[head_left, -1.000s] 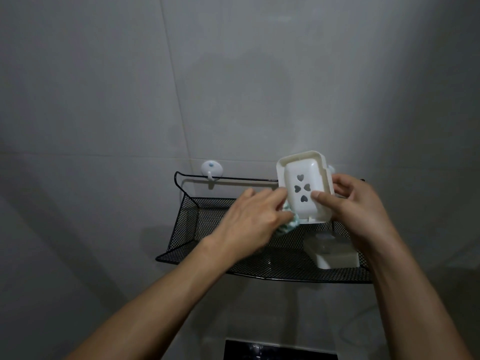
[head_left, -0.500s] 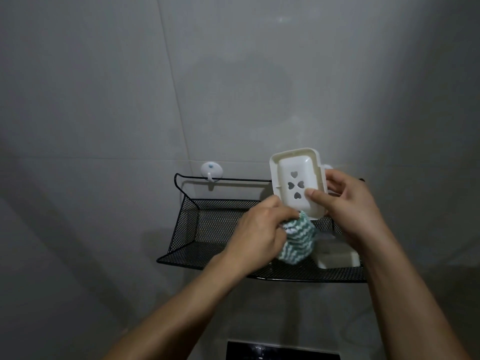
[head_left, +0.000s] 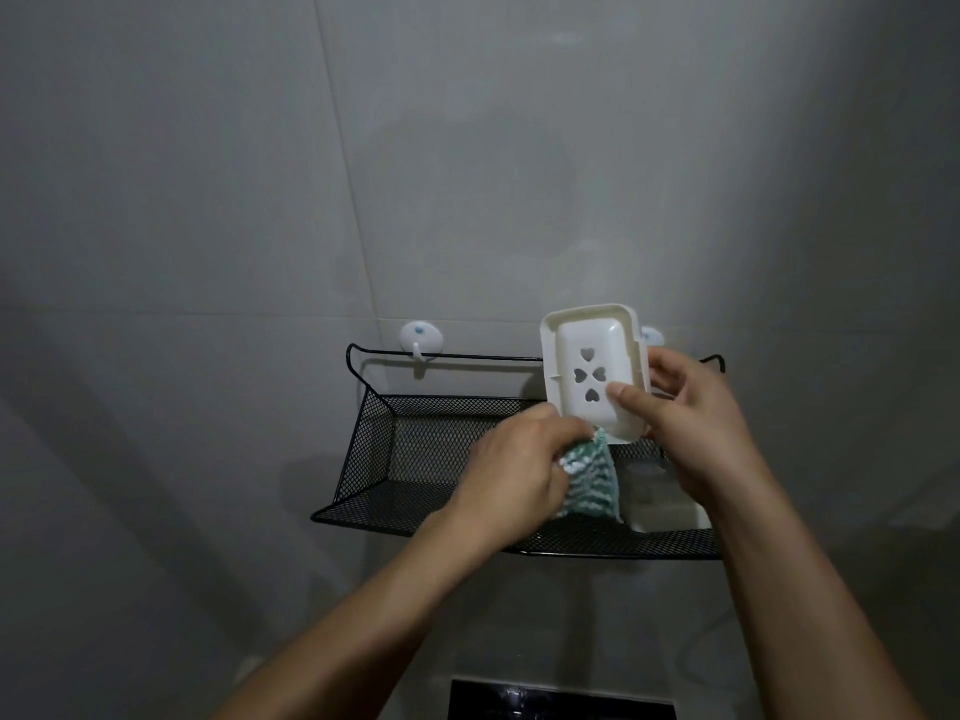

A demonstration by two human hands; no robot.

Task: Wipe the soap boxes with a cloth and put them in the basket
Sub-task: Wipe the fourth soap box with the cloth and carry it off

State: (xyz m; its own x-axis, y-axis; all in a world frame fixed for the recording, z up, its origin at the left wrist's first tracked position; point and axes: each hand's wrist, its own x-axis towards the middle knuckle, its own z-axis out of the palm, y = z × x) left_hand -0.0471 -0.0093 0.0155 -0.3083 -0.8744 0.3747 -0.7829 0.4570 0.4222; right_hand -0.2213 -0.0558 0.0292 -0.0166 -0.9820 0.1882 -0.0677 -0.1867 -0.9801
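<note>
White soap box [head_left: 592,374] with heart-shaped cutouts; cloth [head_left: 748,478] green-and-white zigzag; basket [head_left: 415,459] black mesh; wall tiles [head_left: 208,174] grey; white hook [head_left: 421,339], blue dot

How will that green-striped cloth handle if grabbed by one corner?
Probably floppy: the cloth hangs limp below the left hand gripping it. Likely light, since it drapes from a loose grip. Its fuzzy-looking weave suggests it won't slip easily against the soap box.

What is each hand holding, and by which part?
Right hand grips the white plastic soap box at its lower right edge; left hand holds the green-and-white striped cloth bunched at its upper end.
</note>
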